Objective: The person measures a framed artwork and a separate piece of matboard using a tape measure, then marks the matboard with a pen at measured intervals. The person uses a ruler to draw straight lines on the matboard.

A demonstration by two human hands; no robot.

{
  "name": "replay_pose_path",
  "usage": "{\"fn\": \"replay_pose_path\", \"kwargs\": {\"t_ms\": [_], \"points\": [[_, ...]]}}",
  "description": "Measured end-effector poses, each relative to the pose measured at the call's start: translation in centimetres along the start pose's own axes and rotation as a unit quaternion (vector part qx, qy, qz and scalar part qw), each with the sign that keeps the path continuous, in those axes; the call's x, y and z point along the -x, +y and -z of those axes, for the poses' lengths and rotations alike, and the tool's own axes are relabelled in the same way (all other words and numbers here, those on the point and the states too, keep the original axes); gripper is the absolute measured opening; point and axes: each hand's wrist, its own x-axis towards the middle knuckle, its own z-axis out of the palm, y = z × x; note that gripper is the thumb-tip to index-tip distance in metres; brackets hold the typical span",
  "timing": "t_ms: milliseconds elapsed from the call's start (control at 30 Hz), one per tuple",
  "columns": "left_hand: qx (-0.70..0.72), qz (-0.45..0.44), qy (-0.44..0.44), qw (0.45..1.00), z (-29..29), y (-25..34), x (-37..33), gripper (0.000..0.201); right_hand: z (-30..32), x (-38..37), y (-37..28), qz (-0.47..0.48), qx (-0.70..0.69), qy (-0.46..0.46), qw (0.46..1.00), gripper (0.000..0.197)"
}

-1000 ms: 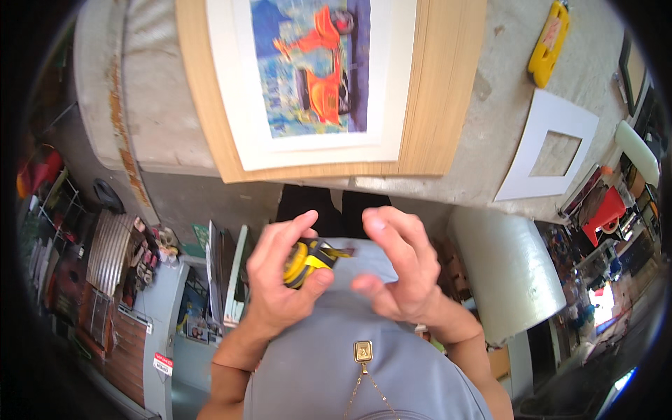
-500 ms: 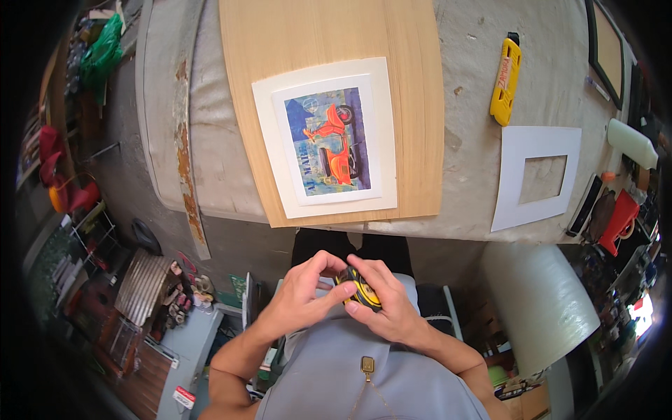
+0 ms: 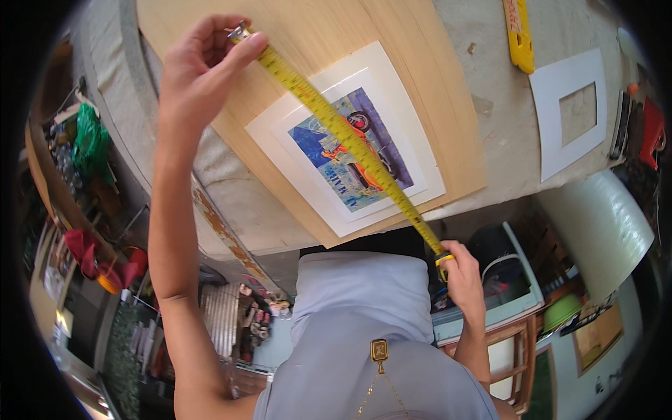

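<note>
A yellow tape measure [image 3: 329, 120] is pulled out in a long slant between my hands. My left hand [image 3: 210, 66], raised at the upper left, pinches the blade close to its metal end hook. Lower right, the black and yellow case sits in the closed fingers of my right hand [image 3: 463, 276]. Beneath the blade, a scooter print [image 3: 325, 171] on a white backing sheet [image 3: 343, 222] rests on a light wooden board [image 3: 448, 133]. The blade crosses over the print and hides part of it.
On the cloth-covered table [image 3: 490, 126] to the right lie a white mat frame [image 3: 549, 129] and a yellow cutter [image 3: 519, 35]. A bubble-wrap roll [image 3: 602, 224] stands below the table's right edge. A rusty metal strip [image 3: 220, 224] juts past the table's left front.
My hands have moved apart from my lap, drawing out the tape blade. The left went up and left over the board, the right to the lower right. The view has turned.
</note>
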Motion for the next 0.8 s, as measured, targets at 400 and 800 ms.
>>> {"fn": "replay_pose_path", "kwargs": {"t_ms": [400,800], "points": [[-0.26,-0.291,0.061,0.919,-3.4,-2.0,2.0,0.057,-1.7,-1.9,-2.5,-0.056,-0.026,0.042,0.997,0.024],[-0.294,-0.315,0.028,0.902,-3.5,-1.7,2.5,0.079,-1.8,-2.3,-2.7,-0.064,-0.046,0.025,0.997,0.027]]}}
